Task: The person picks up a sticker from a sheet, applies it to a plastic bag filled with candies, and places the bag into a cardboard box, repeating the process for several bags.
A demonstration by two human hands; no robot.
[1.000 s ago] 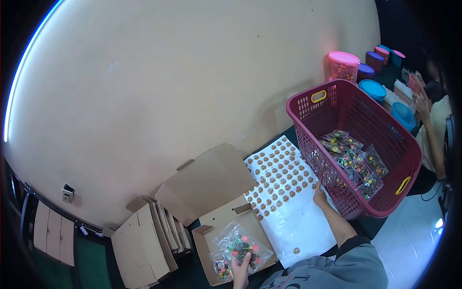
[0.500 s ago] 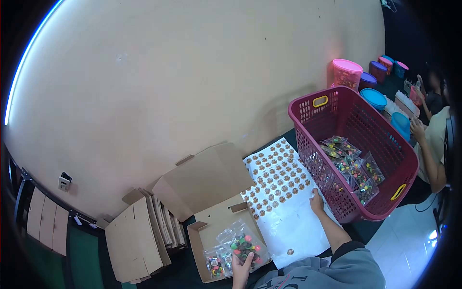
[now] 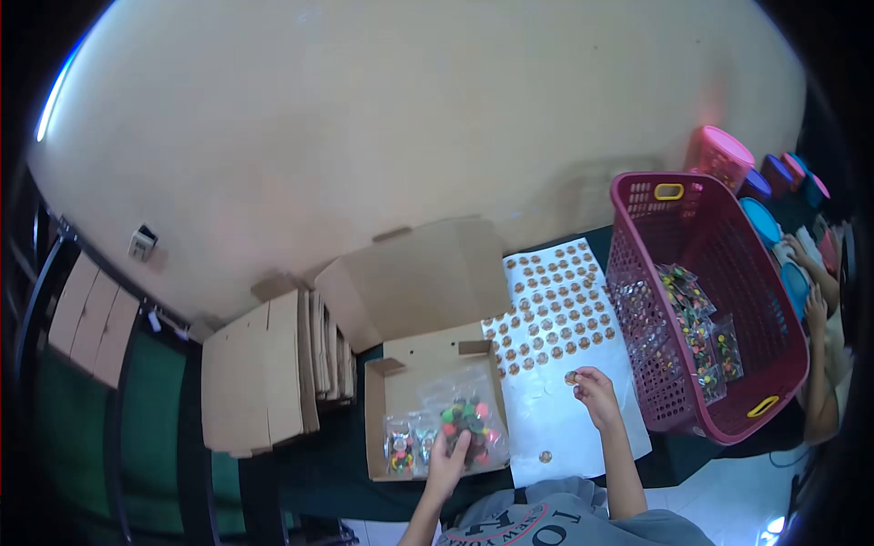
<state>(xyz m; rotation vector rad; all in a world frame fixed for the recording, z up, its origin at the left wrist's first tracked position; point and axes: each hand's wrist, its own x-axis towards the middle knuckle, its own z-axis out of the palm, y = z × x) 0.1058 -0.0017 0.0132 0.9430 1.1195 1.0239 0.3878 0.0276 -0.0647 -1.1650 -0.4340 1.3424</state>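
Step in hand, as judged: a round sticker (image 3: pixel 570 377) is pinched at the fingertips of the right hand (image 3: pixel 596 397), just lifted clear of the sticker sheet (image 3: pixel 555 337). The sheet is taken as landmark. Its far part is covered in rows of brown stickers; its near part is mostly bare backing, with one lone sticker (image 3: pixel 544 457) left close to the near edge.

Left of the sheet, an open cardboard box (image 3: pixel 428 400) is seen. Clear candy bags (image 3: pixel 460 428) of bright sweets lie in it, and the left hand (image 3: pixel 448 460) is pressed flat on the top bag, fingers spread, nothing gripped.

Next move, as judged: the sticker carried left to the held bag and pressed on squarely, without folding.

Right of the sheet, touching its edge, a maroon basket (image 3: pixel 728 273) holds more filled bags. Left of the box, flat cartons (image 3: pixel 264 373) are stacked.
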